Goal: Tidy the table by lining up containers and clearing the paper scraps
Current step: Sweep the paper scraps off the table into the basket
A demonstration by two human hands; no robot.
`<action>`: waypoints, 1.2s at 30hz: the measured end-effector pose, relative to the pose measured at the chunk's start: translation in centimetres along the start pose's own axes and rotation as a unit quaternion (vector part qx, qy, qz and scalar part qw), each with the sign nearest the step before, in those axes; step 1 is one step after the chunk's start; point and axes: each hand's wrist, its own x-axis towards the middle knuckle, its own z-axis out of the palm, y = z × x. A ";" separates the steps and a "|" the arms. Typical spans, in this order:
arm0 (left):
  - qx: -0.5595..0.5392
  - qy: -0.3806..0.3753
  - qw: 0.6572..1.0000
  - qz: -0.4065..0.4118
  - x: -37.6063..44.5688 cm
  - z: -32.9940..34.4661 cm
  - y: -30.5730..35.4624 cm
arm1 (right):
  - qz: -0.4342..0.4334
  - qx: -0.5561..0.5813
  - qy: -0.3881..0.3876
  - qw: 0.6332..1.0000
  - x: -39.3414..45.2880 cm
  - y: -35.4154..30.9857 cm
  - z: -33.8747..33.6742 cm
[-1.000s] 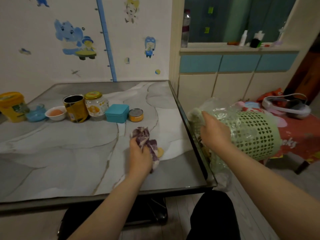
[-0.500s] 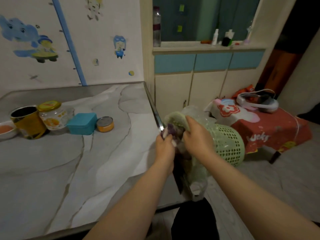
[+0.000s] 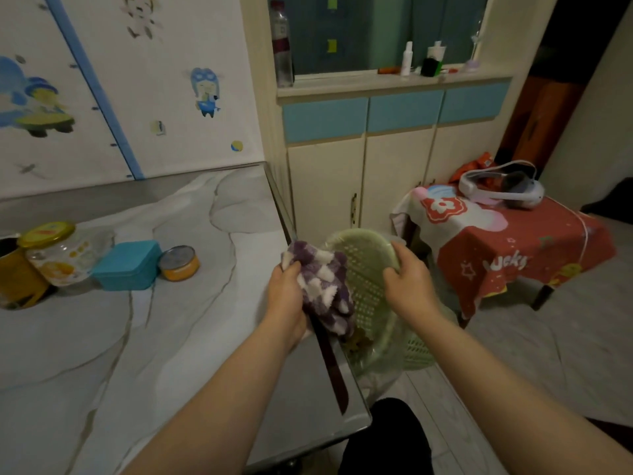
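Head view: we sweep scraps off the tabletop [image 3: 191,337] edge into the green basket [image 3: 368,289].

Our left hand [image 3: 286,299] has its fingers closed on the purple checked cloth [image 3: 323,286] over the basket mouth; our right hand [image 3: 409,282] curls its fingers on the far rim. The containers [image 3: 126,265] stand far left. If the basket tilts away, scraps may fall to the floor.

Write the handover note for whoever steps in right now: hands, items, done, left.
Left hand: grips the purple-white cloth at the table edge, over the basket mouth.
Right hand: holds the green basket by its rim, tilted toward the table.
Containers: jar, teal box and can in a row at far left.
Done: lining up; no scraps visible on the tabletop.
Left: finish at the basket, set it down.
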 end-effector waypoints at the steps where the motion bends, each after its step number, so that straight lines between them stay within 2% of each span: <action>1: -0.008 0.008 1.000 -0.008 0.2 0.0 0.0 | 0.007 0.008 0.001 1.000 0.2 0.4 0.0; 5: -0.044 0.008 0.999 -0.020 0.9 0.1 0.8 | 0.015 0.047 -0.003 0.999 1.1 1.7 0.3; 13: -0.103 -0.009 0.995 -0.018 2.5 0.2 2.5 | 0.039 0.114 0.038 0.992 2.9 4.2 0.7; 19: -0.078 -0.007 0.997 -0.004 4.3 0.8 1.8 | 0.133 0.188 0.107 0.967 3.0 8.3 2.0; 26: -0.045 0.004 0.999 -0.026 6.5 2.2 -0.2 | 0.191 0.245 0.110 0.944 3.4 12.9 3.9; 31: 0.088 -0.019 0.996 -0.005 8.0 4.8 -1.3 | 0.208 0.263 0.084 0.938 5.1 14.6 5.1; 36: 0.303 -0.085 0.949 -0.004 8.9 8.9 -2.5 | 0.195 0.265 0.058 0.943 7.0 16.1 6.4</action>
